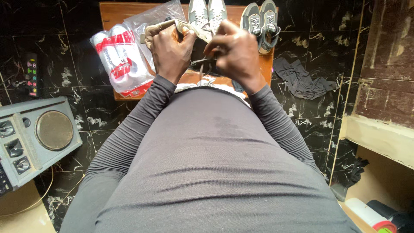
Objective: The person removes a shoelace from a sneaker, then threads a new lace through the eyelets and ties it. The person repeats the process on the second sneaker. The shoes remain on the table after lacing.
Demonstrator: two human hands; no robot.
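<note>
Above the wooden desk (113, 12), your two hands are raised close together over its middle, both closed on one tan shoe (166, 26). Your left hand (171, 48) is curled around the shoe's body, fingers wrapped tight. Your right hand (236, 51) pinches the shoe's near end and a thin dark lace (202, 61) that hangs between the hands. On the desk's left part lies a clear plastic bag of white and red items (121, 58), overhanging the edge, with a crumpled clear bag (151, 19) just beside it. At the desk's far edge stands a light grey pair of sneakers (207, 12); a darker grey pair (262, 21) stands at its right end. Right of the desk, a dark cloth (302, 80) lies on the black marble floor (319, 26). Left of the desk, well apart, sits a grey speaker box (36, 138).
</note>
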